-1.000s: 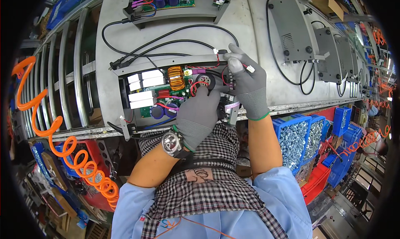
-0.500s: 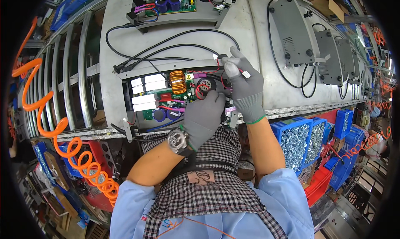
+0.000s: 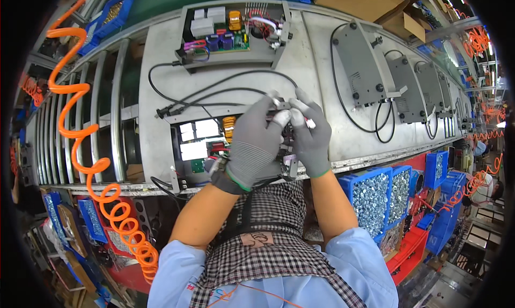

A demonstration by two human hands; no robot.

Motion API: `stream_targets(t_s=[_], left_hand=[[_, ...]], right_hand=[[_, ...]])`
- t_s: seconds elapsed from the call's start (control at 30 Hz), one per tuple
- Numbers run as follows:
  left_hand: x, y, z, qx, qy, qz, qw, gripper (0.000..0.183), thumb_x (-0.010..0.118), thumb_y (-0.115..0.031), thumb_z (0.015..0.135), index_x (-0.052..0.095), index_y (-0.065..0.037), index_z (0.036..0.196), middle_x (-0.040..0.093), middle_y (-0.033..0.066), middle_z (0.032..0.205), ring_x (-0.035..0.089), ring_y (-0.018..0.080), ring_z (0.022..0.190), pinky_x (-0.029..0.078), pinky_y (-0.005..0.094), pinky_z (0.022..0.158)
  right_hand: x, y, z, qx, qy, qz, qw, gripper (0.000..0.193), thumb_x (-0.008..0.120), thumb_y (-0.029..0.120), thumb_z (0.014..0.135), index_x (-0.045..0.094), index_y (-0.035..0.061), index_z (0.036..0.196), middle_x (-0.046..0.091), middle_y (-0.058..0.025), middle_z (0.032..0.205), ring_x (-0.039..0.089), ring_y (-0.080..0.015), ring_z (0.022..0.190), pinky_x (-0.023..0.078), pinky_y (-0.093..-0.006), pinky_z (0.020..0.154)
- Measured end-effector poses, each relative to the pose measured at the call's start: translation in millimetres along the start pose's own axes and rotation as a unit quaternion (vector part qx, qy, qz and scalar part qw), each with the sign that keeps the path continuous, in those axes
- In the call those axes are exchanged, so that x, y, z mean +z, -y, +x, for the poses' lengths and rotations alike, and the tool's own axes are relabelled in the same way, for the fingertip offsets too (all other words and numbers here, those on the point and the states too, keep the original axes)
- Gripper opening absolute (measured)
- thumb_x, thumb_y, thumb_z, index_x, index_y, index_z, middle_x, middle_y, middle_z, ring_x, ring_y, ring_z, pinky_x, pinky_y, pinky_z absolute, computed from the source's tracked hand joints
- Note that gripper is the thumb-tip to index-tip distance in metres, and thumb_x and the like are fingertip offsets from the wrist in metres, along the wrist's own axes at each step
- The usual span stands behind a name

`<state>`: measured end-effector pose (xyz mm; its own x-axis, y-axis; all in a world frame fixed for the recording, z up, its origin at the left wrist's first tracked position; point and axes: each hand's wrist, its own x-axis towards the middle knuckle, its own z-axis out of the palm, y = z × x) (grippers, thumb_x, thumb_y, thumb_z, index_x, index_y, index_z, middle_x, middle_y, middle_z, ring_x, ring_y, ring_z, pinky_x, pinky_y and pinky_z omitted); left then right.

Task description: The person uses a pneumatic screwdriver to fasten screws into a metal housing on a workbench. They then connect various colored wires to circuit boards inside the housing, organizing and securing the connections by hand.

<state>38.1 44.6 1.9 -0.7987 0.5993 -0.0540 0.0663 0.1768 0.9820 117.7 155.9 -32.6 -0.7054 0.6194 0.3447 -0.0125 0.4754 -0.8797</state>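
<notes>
Both my gloved hands have come together over the right half of the open grey power unit [image 3: 185, 147] lying at the near edge of the steel bench [image 3: 327, 66]. A second ago my left hand [image 3: 255, 144] lay flatter and lower over the circuit board, and my right hand [image 3: 311, 136] stood a little apart from it, fingertips on the cable end. Now the two sets of fingertips meet at the unit's far edge, where the black cable [image 3: 214, 88] runs in.

My left hand is curled, thumb and forefinger closed on a small pale piece; my right hand pinches the same spot from the other side. I think it is a connector or the cable's strain relief, but my fingers cover most of it and I cannot say which.

The whole scene has also slid down and left in my view, so I have leaned in over the work. The board's white blocks [image 3: 194, 139] and the copper coil [image 3: 229, 123] show to the left of my left hand; the rest is under my palms.

To me this reads as moving from reaching into the case to a two-handed fit at the cable entry. A second open unit [image 3: 236, 31] sits further back, closed grey units [image 3: 365, 66] to the right, screws in blue bins [image 3: 370, 198] below the bench edge, and an orange coiled air hose [image 3: 75, 131] on my left.
</notes>
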Motion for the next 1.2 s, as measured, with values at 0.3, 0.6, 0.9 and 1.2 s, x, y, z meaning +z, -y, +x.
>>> stream_targets(t_s=[0.3, 0.6, 0.9, 1.2], left_hand=[[-8, 6, -26, 0.174, 0.008, 0.179, 0.968, 0.028, 0.058, -0.012, 0.087, 0.063, -0.002, 0.113, 0.060, 0.0145, 0.094, 0.064, 0.0296, 0.075, 0.051, 0.0366, 0.064], [-16, 6, -32, 0.212, -0.011, 0.195, 0.957, 0.020, 0.063, -0.012, 0.084, 0.062, -0.004, 0.102, 0.061, 0.0111, 0.090, 0.065, 0.0283, 0.073, 0.052, 0.0360, 0.059], [-21, 8, -44, 0.194, 0.094, 0.345, 0.913, 0.020, 0.070, -0.012, 0.075, 0.066, -0.010, 0.095, 0.058, 0.0081, 0.087, 0.061, 0.0264, 0.068, 0.049, 0.0348, 0.058], [-14, 27, -38, 0.182, 0.091, 0.321, 0.925, 0.026, 0.072, -0.014, 0.068, 0.066, -0.013, 0.094, 0.056, 0.0053, 0.087, 0.063, 0.0250, 0.069, 0.051, 0.0350, 0.059]], right_hand=[[-16, 17, -12, -0.080, 0.060, -0.049, 0.994, 0.028, 0.066, 0.025, 0.086, 0.068, 0.0050, 0.106, 0.066, -0.0094, 0.091, 0.059, -0.0238, 0.084, 0.045, -0.0372, 0.082], [-15, 34, -10, 0.095, 0.096, 0.030, 0.990, 0.014, 0.066, 0.018, 0.080, 0.063, 0.0051, 0.081, 0.060, -0.0067, 0.077, 0.060, -0.0195, 0.082, 0.045, -0.0392, 0.088], [-5, 9, 20, 0.132, 0.097, 0.089, 0.982, 0.029, 0.057, 0.026, 0.092, 0.064, 0.0010, 0.104, 0.064, -0.0082, 0.090, 0.057, -0.0138, 0.073, 0.047, -0.0271, 0.067], [5, 6, 18, 0.208, 0.137, 0.117, 0.961, 0.029, 0.050, 0.020, 0.097, 0.064, 0.0020, 0.114, 0.064, -0.0101, 0.112, 0.057, -0.0161, 0.101, 0.044, -0.0278, 0.090]])
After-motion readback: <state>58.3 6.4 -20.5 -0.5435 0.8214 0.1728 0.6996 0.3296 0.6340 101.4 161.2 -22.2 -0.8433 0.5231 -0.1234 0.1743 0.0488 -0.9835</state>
